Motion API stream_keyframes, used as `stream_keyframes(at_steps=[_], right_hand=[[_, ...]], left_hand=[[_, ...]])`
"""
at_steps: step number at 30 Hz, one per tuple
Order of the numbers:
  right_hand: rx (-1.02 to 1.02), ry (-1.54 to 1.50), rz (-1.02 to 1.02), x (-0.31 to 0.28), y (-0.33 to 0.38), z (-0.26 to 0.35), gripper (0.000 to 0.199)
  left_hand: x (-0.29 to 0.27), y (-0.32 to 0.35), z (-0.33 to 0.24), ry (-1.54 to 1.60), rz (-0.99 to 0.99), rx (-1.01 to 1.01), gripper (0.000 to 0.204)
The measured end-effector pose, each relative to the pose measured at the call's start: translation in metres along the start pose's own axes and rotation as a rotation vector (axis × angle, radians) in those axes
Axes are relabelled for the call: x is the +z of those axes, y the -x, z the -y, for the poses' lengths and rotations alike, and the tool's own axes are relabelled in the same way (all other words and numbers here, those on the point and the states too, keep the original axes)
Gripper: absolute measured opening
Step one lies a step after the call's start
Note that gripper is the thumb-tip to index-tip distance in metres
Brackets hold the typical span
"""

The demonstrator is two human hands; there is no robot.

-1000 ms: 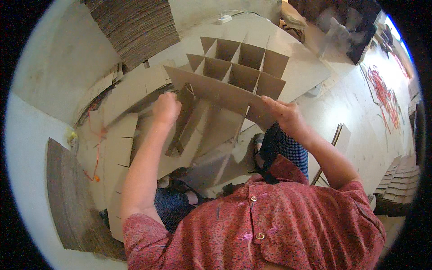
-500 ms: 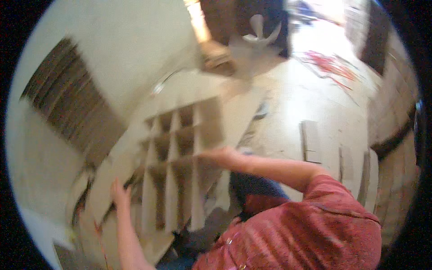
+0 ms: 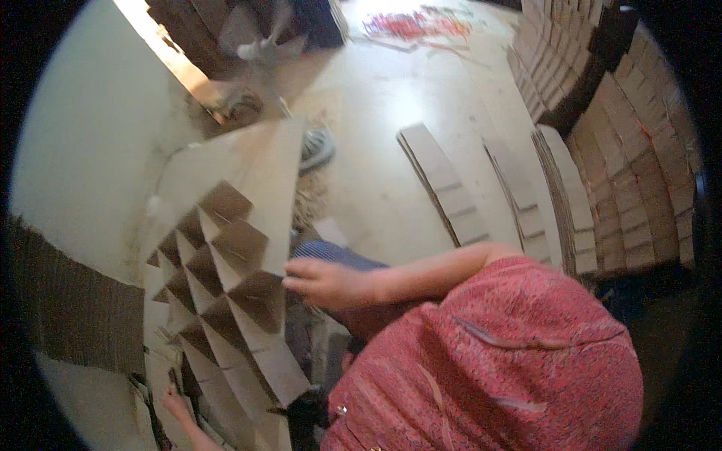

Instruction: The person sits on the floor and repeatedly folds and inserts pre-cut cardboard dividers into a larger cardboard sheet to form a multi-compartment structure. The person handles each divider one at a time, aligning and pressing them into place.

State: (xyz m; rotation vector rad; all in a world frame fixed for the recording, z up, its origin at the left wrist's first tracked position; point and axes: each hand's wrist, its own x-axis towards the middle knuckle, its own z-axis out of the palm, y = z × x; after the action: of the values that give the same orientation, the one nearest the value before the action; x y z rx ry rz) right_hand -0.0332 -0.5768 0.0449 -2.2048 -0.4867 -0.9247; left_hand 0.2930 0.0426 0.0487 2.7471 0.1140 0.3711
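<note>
Head view, only one: cardboard divider grid (image 3: pixel 226 293) stands tilted at left-centre of frame, open cells facing the camera, running from mid-left down to the bottom edge.

Right hand (image 3: pixel 323 284) at frame centre, fingers pointing left, fingertips touching the grid's right edge. Fingers look loosely extended; can't tell whether they pinch the cardboard or just press on it.

Left hand (image 3: pixel 178 404) at lower left, against the grid's bottom end, mostly hidden behind the cardboard. Grip can't be read.

Flat cardboard sheet (image 3: pixel 248 161) lies just behind the grid's upper part.

Rows of cardboard strips (image 3: pixel 444 184) fanned out on the floor (image 3: pixel 376 98) at upper right-centre; taller stacked cardboard (image 3: pixel 639 173) along the right edge. Dark corrugated stack (image 3: pixel 68 316) at far left.
</note>
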Motion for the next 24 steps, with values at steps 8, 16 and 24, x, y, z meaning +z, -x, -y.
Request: stream_keyframes(at_steps=[8, 16, 24], right_hand=[[0.842, 0.065, -0.027, -0.072, 0.153, -0.003, 0.030], [0.555, -0.094, -0.110, -0.078, 0.095, 0.015, 0.016], [0.244, -0.388, 0.029, -0.080, -0.007, 0.050, 0.025]], left_hand=[[-0.047, 0.085, -0.162, -0.242, -0.033, 0.068, 0.020], [-0.053, 0.101, -0.122, -0.120, -0.226, 0.154, 0.023], [-0.101, 0.167, -0.242, 0.284, -0.355, 0.485, 0.030]])
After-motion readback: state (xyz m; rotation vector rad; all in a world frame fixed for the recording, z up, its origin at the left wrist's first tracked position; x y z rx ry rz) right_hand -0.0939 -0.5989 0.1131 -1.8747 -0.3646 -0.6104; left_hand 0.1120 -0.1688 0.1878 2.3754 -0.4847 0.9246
